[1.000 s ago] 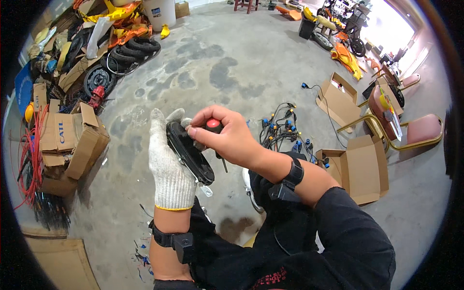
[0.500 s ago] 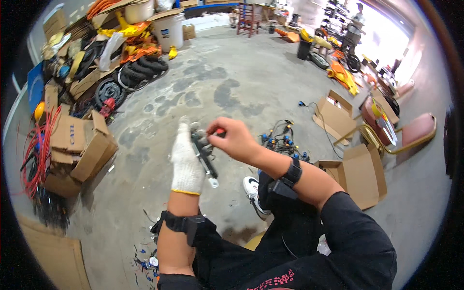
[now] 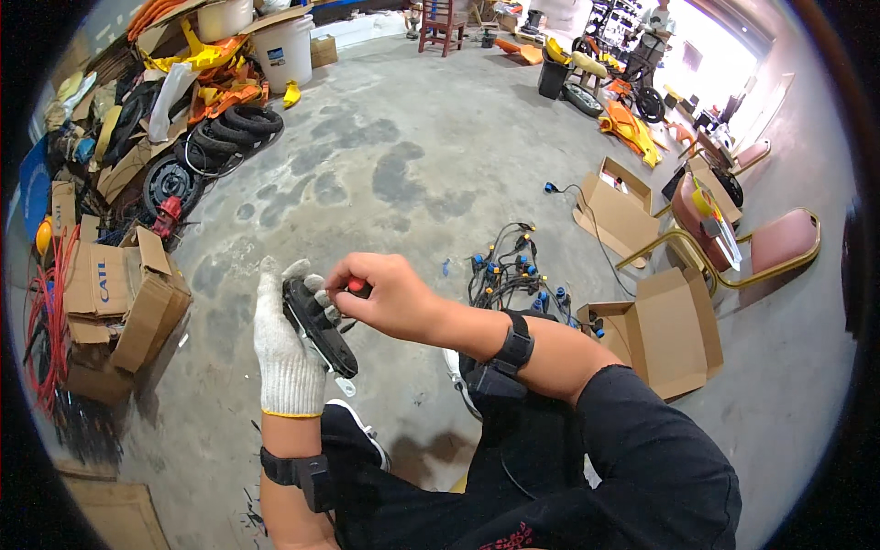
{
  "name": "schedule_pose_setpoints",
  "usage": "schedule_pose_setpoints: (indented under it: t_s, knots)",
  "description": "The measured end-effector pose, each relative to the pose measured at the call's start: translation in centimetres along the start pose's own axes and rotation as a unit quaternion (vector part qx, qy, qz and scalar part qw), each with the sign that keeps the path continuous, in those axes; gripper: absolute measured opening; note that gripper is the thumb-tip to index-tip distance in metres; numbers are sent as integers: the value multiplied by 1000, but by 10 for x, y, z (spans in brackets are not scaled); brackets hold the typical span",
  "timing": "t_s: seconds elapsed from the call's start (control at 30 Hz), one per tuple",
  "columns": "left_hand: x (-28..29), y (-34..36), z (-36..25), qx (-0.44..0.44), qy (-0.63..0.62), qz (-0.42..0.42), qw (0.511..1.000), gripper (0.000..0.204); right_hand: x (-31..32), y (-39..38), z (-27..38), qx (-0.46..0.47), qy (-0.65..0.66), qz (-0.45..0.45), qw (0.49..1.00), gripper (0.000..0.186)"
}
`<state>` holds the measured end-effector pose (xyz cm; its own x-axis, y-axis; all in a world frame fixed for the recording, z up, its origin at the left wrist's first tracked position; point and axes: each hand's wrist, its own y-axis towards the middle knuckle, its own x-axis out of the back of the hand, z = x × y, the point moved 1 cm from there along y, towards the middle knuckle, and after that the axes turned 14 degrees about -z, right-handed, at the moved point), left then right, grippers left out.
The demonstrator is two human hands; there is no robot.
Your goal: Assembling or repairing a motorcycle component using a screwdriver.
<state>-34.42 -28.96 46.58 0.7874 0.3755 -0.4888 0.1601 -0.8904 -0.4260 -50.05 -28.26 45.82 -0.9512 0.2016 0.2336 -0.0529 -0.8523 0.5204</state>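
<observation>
Your gloved left hand [image 3: 289, 344] is wrapped around the black oblong part [image 3: 321, 330], held above the floor [image 3: 220, 367], while your bare right hand [image 3: 394, 298] grasps the red-topped screwdriver [image 3: 359, 287] just beside it. To your right, the nearer open carton [image 3: 683, 321] shows only part of its interior; the farther open carton [image 3: 625, 226] contains a small red-and-white item [image 3: 621, 185]. Beyond, a yellow piece [image 3: 555, 49] sits at the black bin's [image 3: 552, 81] mouth

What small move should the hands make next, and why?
Perhaps guide the red-ended tool onto the black part: the gloved left hand supports the part, and the right hand holds the tool close beside it, contact unclear.
</observation>
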Motion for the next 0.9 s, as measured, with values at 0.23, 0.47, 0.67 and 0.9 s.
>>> schedule_pose_setpoints:
  t_s: [0.23, 0.47, 0.67, 0.9]
  knots:
    - [-7, 13, 8, -2, -31, 22, 999, 49, -2, 0, 10, 15, 61, -18, 998, 11]
    - [-9, 24, 17, 40, -114, 74, 990, 47, -3, 3, 14, 20, 76, -30, 996, 15]
    - [-17, 26, 15, 44, -101, 77, 991, 44, 1, 6, 13, 24, 55, -65, 996, 13]
    - [-25, 26, 14, 44, -137, 54, 988, 42, 5, 3, 18, 86, -4, -21, 996, 17]
